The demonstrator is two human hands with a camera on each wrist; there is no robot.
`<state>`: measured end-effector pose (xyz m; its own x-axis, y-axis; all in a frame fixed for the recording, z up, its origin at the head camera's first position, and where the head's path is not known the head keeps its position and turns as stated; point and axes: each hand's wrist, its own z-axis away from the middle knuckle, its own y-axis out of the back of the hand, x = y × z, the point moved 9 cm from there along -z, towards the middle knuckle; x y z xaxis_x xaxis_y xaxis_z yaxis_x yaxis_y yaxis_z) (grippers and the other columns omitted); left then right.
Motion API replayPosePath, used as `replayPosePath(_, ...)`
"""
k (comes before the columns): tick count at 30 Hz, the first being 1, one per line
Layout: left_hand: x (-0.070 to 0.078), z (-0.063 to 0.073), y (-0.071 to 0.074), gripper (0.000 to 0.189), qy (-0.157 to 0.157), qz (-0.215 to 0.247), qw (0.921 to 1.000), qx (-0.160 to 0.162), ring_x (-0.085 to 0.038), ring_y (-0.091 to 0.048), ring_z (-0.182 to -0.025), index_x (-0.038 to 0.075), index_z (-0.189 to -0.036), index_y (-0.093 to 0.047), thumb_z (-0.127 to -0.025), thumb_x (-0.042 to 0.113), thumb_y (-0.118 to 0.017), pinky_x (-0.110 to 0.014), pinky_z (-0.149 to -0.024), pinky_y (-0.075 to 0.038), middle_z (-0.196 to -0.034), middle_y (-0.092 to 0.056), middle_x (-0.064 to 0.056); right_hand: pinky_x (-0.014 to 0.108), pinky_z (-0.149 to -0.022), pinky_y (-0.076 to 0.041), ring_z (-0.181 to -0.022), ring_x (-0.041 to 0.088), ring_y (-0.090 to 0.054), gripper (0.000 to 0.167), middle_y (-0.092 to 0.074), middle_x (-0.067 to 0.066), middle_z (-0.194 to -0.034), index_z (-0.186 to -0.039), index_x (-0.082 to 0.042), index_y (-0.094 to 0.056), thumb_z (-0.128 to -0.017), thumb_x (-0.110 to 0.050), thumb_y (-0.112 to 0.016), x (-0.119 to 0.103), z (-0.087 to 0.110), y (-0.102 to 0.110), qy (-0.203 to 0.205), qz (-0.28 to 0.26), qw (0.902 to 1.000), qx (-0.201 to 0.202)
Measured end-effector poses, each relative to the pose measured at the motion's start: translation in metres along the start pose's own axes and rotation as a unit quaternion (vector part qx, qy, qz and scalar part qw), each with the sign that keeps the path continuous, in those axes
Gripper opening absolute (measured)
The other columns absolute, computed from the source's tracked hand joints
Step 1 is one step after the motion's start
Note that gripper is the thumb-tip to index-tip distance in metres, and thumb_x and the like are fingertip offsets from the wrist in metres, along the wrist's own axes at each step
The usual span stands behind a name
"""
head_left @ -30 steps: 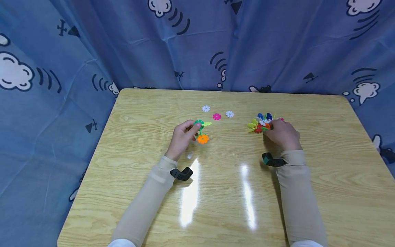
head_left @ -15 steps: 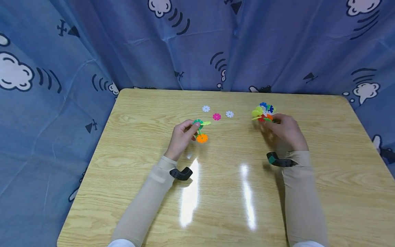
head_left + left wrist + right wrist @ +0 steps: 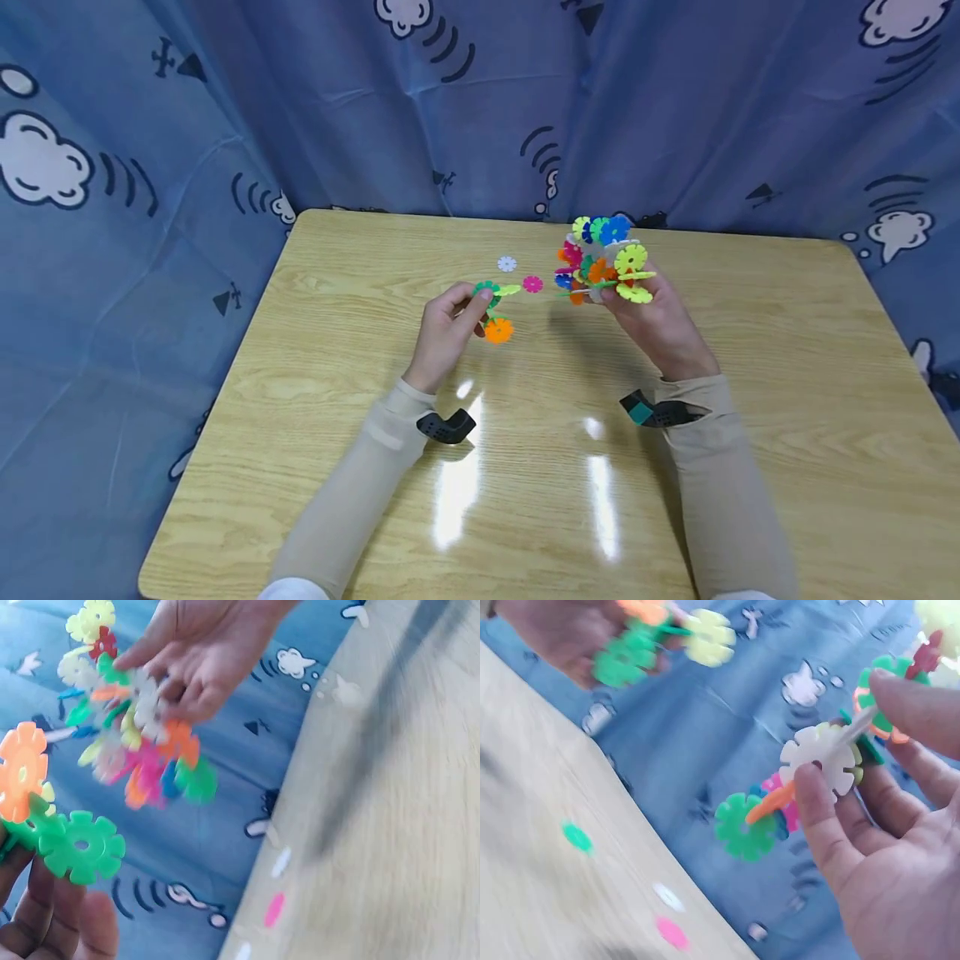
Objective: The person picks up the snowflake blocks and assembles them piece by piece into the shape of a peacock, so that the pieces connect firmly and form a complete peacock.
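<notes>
My left hand (image 3: 450, 333) pinches a small chain of notched plastic snowflake discs: green (image 3: 82, 846), orange (image 3: 498, 331) and yellow (image 3: 509, 290). To its right, my right hand (image 3: 667, 329) holds a large cluster of interlocked snowflake discs (image 3: 632, 258) in many colours, raised over the back of the table. In the right wrist view the thumb and fingers grip the cluster around a white disc (image 3: 802, 750). The two pieces are apart, facing each other. Part of the cluster's near side is hidden by the right fingers.
Between the hands, a loose white disc (image 3: 507, 264) and a pink disc (image 3: 532, 284) lie flat on the wooden table (image 3: 337, 275). A green disc (image 3: 577, 837) lies there too in the right wrist view. A blue patterned curtain (image 3: 480, 108) hangs behind the table.
My right hand has lifted the cluster off the table and brought it left and up, turning it over. The left hand keeps its small chain almost in place. The view has shifted slightly.
</notes>
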<state>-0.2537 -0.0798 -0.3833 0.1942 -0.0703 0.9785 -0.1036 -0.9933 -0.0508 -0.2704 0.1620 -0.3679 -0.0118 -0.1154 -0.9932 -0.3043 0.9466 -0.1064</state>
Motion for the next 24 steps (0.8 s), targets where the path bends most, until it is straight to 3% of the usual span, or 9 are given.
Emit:
replayPosePath(4, 0.015, 0.004, -0.004, 0.021, -0.023, -0.009, 0.9997, -0.002, -0.017, -0.055, -0.076, -0.008, -0.096, -0.065, -0.102, 0.010, -0.058, -0.029, -0.066, -0.055, -0.088, -0.057, -0.008, 0.018, -0.105, -0.048, -0.129, 0.017, -0.046, 0.048, -0.049, -0.001, -0.141, -0.142, -0.016, -0.048, -0.098, 0.000, -0.061, 0.001, 0.003, -0.025, 0.007, -0.022, 0.9989, -0.041)
replayPosePath(9, 0.021, 0.007, -0.006, 0.021, -0.025, -0.022, 0.9994, -0.004, -0.016, -0.054, -0.076, -0.007, -0.096, -0.066, -0.102, 0.011, -0.059, -0.035, -0.067, -0.055, -0.089, -0.056, -0.001, 0.022, -0.104, -0.052, -0.126, 0.014, -0.054, 0.060, -0.049, -0.001, -0.142, -0.149, -0.017, -0.042, -0.096, 0.002, -0.064, 0.001, 0.005, -0.048, 0.006, -0.054, 0.9956, -0.077)
replayPosePath(16, 0.021, 0.009, -0.011, 0.023, -0.027, -0.042, 0.9987, -0.011, -0.013, -0.054, -0.078, -0.007, -0.094, -0.065, -0.102, 0.013, -0.059, -0.029, -0.067, -0.056, -0.086, -0.053, 0.001, 0.027, -0.094, -0.058, -0.113, 0.011, -0.066, 0.070, -0.058, -0.002, -0.134, -0.152, -0.014, -0.042, -0.091, 0.010, -0.065, 0.000, 0.004, -0.057, 0.008, 0.022, 0.9971, -0.072)
replayPosePath(24, 0.025, 0.010, -0.012, 0.019, -0.044, -0.048, 0.9979, -0.006, -0.013, -0.056, -0.081, -0.005, -0.095, -0.067, -0.102, 0.012, -0.060, -0.025, -0.066, -0.056, -0.088, -0.055, -0.005, 0.028, -0.091, -0.060, -0.100, 0.008, -0.071, 0.065, -0.067, -0.003, -0.119, -0.146, -0.008, -0.048, -0.088, 0.019, -0.058, -0.001, 0.004, -0.057, 0.021, 0.012, 0.9986, -0.047)
